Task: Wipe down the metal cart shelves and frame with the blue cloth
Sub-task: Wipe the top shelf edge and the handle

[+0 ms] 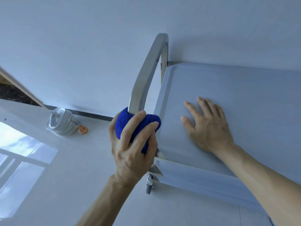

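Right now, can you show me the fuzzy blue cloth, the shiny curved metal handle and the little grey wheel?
fuzzy blue cloth [126, 123], head view, bunched middle.
shiny curved metal handle [147, 70], head view, rising bar.
little grey wheel [148, 190], head view, tyre.

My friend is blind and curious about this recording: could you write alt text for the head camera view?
A person's left hand grips a blue cloth wrapped around the curved metal handle of a cart, while the right hand rests flat, fingers spread, on the top shelf. A stack of white dishes sits on the pale floor by the wall.
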Motion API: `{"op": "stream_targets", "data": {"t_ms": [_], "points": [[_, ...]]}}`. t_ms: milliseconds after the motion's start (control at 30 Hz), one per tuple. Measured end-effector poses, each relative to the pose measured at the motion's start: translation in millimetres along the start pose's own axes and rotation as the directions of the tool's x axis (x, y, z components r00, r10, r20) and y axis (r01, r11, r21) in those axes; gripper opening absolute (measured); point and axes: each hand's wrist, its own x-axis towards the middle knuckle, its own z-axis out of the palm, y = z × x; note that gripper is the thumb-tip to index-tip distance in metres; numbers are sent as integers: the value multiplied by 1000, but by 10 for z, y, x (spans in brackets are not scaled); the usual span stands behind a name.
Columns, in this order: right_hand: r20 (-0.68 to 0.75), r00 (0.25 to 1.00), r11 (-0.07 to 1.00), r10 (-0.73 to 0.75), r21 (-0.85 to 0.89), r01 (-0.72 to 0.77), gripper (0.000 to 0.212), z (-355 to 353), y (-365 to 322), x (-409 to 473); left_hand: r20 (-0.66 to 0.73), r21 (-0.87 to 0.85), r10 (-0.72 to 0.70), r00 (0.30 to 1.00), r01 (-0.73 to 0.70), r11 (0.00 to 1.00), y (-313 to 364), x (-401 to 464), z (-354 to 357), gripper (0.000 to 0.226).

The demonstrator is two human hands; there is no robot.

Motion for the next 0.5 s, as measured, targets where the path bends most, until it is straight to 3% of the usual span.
{"op": "stream_targets", "data": {"t_ms": [167, 300, 400, 500], "points": [[12, 1000, 1000, -13, -26, 14, 70, 4, 4, 14, -36, 41, 12, 999, -10, 999, -2, -244, 59, 15], [11, 999, 999, -35, -22, 35, 59, 23, 27, 30, -76, 58, -42, 996, 46, 997, 74, 90, 22, 15], [15, 999, 999, -46, -22, 46, 58, 56, 46, 35, 82, 148, -165, 983, 152, 977, 128, 567, -17, 16], [13, 998, 998, -59, -13, 59, 58, 51, 58, 57, 203, 205, -151, 967, 109, 973, 84, 799, 26, 19]]}}
